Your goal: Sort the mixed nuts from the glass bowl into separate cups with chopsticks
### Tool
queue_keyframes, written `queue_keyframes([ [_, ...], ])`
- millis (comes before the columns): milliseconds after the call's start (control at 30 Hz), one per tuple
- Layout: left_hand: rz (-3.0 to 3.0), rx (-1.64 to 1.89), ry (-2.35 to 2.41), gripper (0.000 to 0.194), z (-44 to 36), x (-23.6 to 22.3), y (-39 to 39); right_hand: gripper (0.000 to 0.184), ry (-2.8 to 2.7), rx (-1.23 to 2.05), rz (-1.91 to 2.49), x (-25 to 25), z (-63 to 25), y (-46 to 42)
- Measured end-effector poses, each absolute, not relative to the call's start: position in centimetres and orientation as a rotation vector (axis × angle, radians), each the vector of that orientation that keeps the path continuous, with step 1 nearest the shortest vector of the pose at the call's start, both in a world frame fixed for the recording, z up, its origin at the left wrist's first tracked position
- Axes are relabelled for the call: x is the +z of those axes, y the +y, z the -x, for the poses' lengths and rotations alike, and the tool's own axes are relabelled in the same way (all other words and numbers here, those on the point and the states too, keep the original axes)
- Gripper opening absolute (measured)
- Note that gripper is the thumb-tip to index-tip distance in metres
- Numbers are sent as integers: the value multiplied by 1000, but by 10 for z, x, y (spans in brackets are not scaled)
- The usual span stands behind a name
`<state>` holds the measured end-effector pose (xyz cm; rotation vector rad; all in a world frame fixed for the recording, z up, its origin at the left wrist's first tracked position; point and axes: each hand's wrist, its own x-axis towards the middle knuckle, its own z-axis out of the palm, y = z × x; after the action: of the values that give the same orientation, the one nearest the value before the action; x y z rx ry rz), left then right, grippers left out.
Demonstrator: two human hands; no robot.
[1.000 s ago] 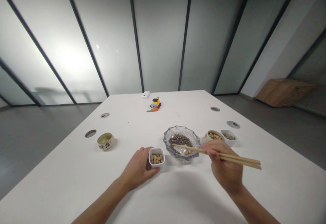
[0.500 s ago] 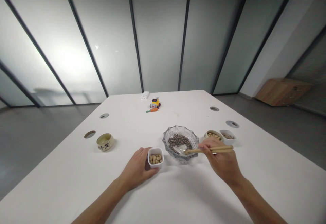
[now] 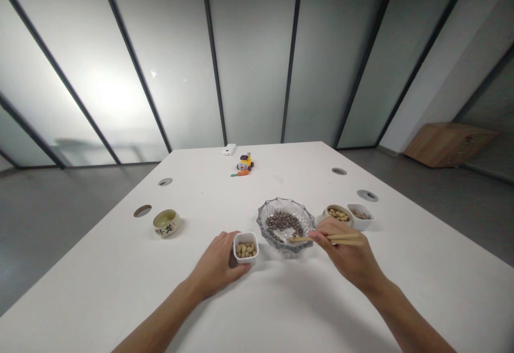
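Observation:
My left hand is wrapped around a small white square cup filled with pale nuts, holding it on the white table. My right hand grips a pair of wooden chopsticks, fingers closed round them. Their tips reach into the near right side of a cut-glass bowl holding dark beans. Whether the tips pinch anything is too small to tell.
Behind my right hand stand a round bowl of nuts and a white square cup. A tan ceramic bowl sits at the left. A small toy and white box lie far back. Round holes pierce the tabletop.
My right hand has turned the chopsticks from a long sideways reach across the glass bowl to a shorter angle, tips now at the bowl's near right. My left hand stays on the cup.

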<state>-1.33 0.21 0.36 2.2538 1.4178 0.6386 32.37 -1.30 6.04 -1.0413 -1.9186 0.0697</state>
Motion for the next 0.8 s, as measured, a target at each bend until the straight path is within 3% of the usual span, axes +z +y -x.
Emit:
queue_keyframes([
  [300, -2257, 635, 1413, 52, 13, 5, 2, 24, -1632, -46, 782, 62, -313, -18],
  [600, -2288, 598, 1329, 53, 6, 9, -1, 28, -1670, 322, 631, 50, -273, -38],
  [800, -2278, 590, 1361, 51, 7, 8, -1, 33, -1624, 27, 774, 63, -304, -24],
])
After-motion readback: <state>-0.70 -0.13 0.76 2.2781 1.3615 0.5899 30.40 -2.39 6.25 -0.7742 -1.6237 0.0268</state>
